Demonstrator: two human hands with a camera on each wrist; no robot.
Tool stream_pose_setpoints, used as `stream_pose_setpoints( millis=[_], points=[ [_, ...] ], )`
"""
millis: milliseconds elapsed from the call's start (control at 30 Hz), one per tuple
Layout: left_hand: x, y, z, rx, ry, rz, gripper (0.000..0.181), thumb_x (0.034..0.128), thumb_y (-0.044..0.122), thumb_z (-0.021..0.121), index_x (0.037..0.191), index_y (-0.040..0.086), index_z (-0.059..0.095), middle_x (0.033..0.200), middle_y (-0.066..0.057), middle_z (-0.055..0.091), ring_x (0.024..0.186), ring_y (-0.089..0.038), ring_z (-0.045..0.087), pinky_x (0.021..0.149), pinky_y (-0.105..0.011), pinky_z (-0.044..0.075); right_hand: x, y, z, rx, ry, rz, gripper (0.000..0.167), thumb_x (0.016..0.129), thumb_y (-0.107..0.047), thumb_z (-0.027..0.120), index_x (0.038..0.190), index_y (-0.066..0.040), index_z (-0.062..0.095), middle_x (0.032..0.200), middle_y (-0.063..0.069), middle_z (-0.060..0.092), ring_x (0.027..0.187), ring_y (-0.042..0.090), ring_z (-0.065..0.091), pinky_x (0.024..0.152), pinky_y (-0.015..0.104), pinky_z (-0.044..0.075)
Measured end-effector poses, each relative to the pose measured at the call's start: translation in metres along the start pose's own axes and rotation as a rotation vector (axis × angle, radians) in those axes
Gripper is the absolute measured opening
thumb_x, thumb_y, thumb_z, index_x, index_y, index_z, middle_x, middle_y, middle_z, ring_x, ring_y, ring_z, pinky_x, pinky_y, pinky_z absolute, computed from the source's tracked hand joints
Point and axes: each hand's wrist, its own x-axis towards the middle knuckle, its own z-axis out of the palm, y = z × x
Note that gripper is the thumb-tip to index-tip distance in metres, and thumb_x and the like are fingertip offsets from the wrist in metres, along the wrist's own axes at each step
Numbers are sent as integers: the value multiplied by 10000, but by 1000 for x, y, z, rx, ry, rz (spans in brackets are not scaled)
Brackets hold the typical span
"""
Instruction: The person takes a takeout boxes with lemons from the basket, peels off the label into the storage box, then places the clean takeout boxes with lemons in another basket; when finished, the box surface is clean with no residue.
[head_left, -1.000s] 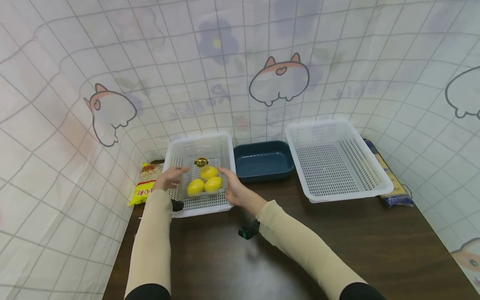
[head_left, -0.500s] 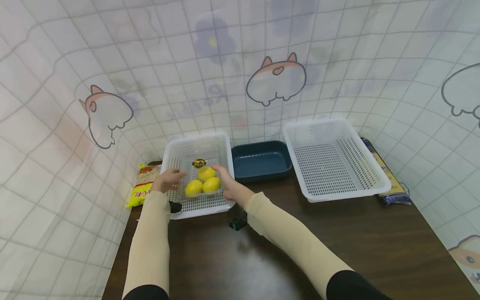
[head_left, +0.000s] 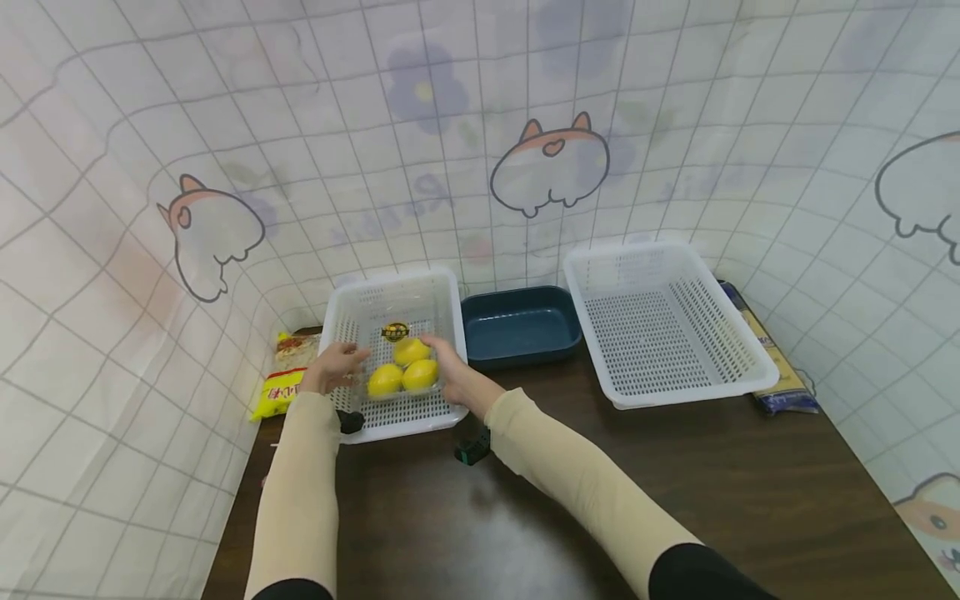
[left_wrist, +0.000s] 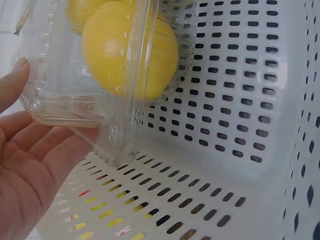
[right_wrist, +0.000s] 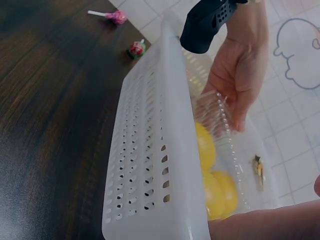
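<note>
A clear plastic clamshell box [left_wrist: 65,75] with several lemons [head_left: 405,367] inside lies within the left white basket [head_left: 405,429]. My left hand [head_left: 333,367] holds the box's left side; in the left wrist view its thumb lies against the near wall and its fingers reach beneath the edge. At the opposite side my right hand [head_left: 459,379] grips the box, thumb over the rim; most of its fingers are hidden in the head view. A dark label [head_left: 395,332] shows on the lid.
A dark teal dish [head_left: 521,325] stands between the left basket and a second white basket [head_left: 667,333]. Yellow bag [head_left: 281,383] at far left, blue-and-yellow packet [head_left: 776,367] at far right. Two lollipops [right_wrist: 117,18] lie by the left basket. A patterned curtain [head_left: 450,167] surrounds the table.
My right hand has moved left, closing in on the box's right side. My left hand stays at the left side. The view has shifted slightly.
</note>
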Motion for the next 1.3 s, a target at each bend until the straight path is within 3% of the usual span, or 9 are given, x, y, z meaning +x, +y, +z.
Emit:
stream_pose_setpoints(
  millis=[233,567,933,1033,1067,1167,1267,1300],
  points=[
    [-1,-6,-2,-15,43,13,741,1066,317,423,1587,-9,8,1653,-264,121,1488,-415,322,1162,-522,398,-3,1,1,14,-1,-7,863,959,-477,503,1612,-135,56,1684,151,-26,1577,348,-3,1284,546,28],
    [-21,6,-6,26,62,70,727,1074,310,401,1574,-50,14,1658,-264,85,1480,-439,323,1166,-561,366,-21,-4,-4,10,-52,-14,900,957,-466,523,1611,-134,1,1668,250,-28,1573,397,13,1299,478,73],
    [-42,7,-5,70,59,121,799,1055,419,418,1579,-35,19,1650,-266,128,1462,-433,359,1157,-560,379,-52,-8,-18,-26,-144,-36,922,978,-453,493,1576,38,-8,1662,265,45,1567,382,119,1294,467,128],
    [-49,11,-2,56,73,147,787,1055,407,429,1579,-36,45,1647,-263,157,1452,-428,381,1144,-544,401,-62,-12,-23,-95,-150,-67,885,986,-440,508,1581,26,48,1659,266,80,1558,389,153,1280,471,179],
    [-51,12,0,53,82,158,779,1056,397,434,1578,-40,57,1642,-268,173,1446,-429,391,1137,-540,412,-64,-13,-25,-127,-147,-80,844,986,-435,521,1578,17,124,1621,257,230,1507,366,312,1264,429,255],
    [-60,16,5,54,118,189,762,1051,378,460,1575,-42,101,1624,-272,234,1421,-426,432,1106,-517,450,-74,-15,-32,-205,-149,-108,743,984,-409,559,1542,-1,285,1587,214,333,1467,312,402,1237,411,314],
    [-71,20,13,66,162,219,784,1036,405,488,1568,-53,140,1604,-278,283,1386,-429,479,1061,-494,495,-83,-15,-40,-247,-146,-123,689,976,-392,585,1505,-10,365,1565,181,382,1440,270,448,1221,401,344],
    [-75,22,16,68,178,227,793,1029,420,498,1565,-53,155,1597,-276,302,1372,-426,496,1044,-483,511,-86,-15,-42,-252,-148,-128,699,977,-386,588,1511,-4,349,1629,187,280,1509,298,339,1223,451,314]
  ],
)
